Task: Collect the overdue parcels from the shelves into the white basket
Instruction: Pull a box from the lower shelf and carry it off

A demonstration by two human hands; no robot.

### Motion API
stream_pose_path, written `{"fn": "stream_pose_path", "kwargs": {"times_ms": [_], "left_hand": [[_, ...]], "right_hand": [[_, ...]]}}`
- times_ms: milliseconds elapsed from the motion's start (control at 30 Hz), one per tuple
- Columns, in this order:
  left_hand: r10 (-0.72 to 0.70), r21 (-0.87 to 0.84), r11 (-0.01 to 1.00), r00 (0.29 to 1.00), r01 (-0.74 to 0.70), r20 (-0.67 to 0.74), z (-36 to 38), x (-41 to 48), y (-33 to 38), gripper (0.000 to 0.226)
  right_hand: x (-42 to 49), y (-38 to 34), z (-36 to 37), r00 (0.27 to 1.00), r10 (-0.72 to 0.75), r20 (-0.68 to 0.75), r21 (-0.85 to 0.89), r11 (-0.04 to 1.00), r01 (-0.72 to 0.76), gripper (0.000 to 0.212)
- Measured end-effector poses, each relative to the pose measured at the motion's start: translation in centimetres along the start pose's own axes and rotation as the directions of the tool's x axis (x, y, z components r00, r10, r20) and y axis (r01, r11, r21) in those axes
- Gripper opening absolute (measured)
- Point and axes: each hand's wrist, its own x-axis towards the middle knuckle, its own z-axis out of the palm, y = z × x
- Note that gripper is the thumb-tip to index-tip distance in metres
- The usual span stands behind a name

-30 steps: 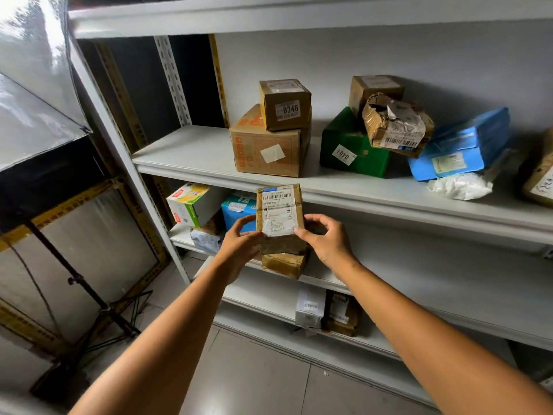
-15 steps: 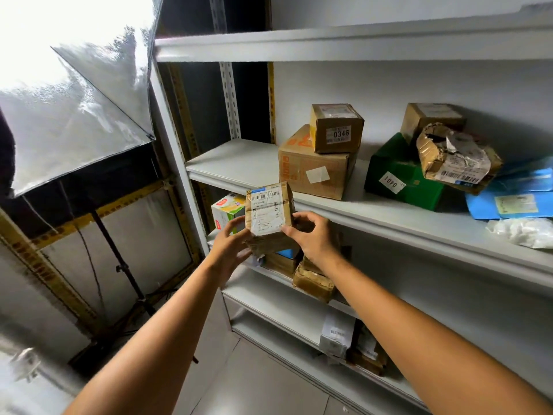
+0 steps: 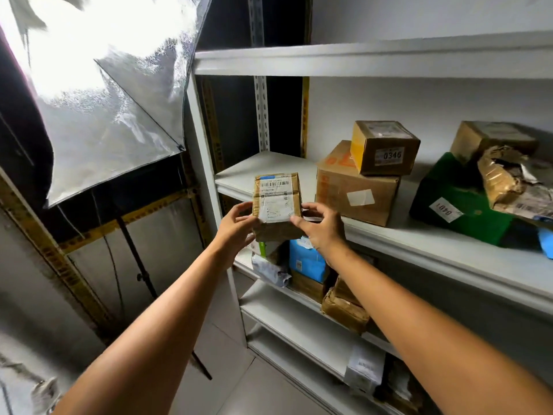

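- Head view shows a small brown parcel (image 3: pixel 276 202) held up in the air with its label facing the person. It is down and to the left of the 0346 box (image 3: pixel 386 148), clear of the shelf (image 3: pixel 434 244) that box sits on.
- Left hand (image 3: pixel 236 226) grips the parcel's lower left edge, with its fingers curled round it.
- Right hand (image 3: pixel 321 226) pinches the lower right edge with its fingertips.
- As I read it, the step in hand is checking the label to see whether this parcel is overdue, or just lifting it away. The print is too small to read.
- No white basket is in view, so this parcel is not yet collected.
- If it is overdue, the next move calls for turning away from the 0346 box, finding the basket and lowering the parcel in. It looks light enough for one hand.
- More parcels lie below and to the right of the 0346 box, so most of the job seems left to do.
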Motion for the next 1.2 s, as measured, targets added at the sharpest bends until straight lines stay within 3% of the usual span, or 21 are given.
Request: {"fn": "stream_pose_path", "kwargs": {"times_ms": [633, 933, 1200], "left_hand": [[0.018, 0.162, 0.986, 0.987, -0.044, 0.161, -6.0, 21.4, 3.8, 0.052], [-0.016, 0.179, 0.984, 0.98, -0.02, 0.198, -5.6, 26.2, 3.4, 0.052], [-0.044, 0.245, 0.97, 0.979, -0.006, 0.2, -5.4, 28.2, 2.6, 0.049]], "right_hand": [[17.0, 0.6, 9.3, 0.991, 0.022, -0.13, -0.121, 0.992, -0.038, 0.039], [21.2, 2.3, 10.0, 0.981, 0.102, -0.167, -0.118, 0.985, -0.123, 0.029], [22.8, 4.1, 10.7, 0.961, 0.21, -0.18, -0.098, 0.968, -0.23, 0.033]]}}
